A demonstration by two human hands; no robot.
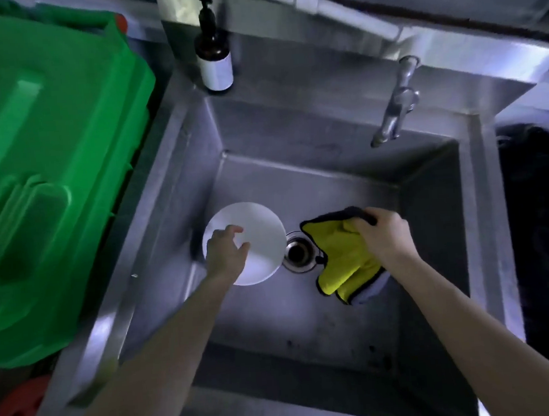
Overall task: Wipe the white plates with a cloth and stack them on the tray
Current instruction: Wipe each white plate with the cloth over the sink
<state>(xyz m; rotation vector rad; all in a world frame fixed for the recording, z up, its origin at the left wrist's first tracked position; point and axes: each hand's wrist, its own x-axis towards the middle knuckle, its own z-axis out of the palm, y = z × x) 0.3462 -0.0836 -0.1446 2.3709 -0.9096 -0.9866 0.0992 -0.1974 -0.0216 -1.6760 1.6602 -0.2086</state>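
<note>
The plate (262, 234) sits under my curled left hand (226, 251), grip unclear; my right hand (384, 236) clutches the cloth (341, 252); next, I reckon, lift and wipe.

White plate (260, 228) held at its left rim by the left hand (225, 250) inside a steel sink (314, 185), yellow cloth (337, 249) gripped by the right hand (385, 235) just beside the drain (297, 252), tap (395, 102) seen above, brown pump bottle (214, 59) stood on the back corner, green plastic lid (45, 159) seen at left.

green bin (52, 158) cut off at left — cloth (341, 258) hides the right edge of the drain (297, 253).
</note>
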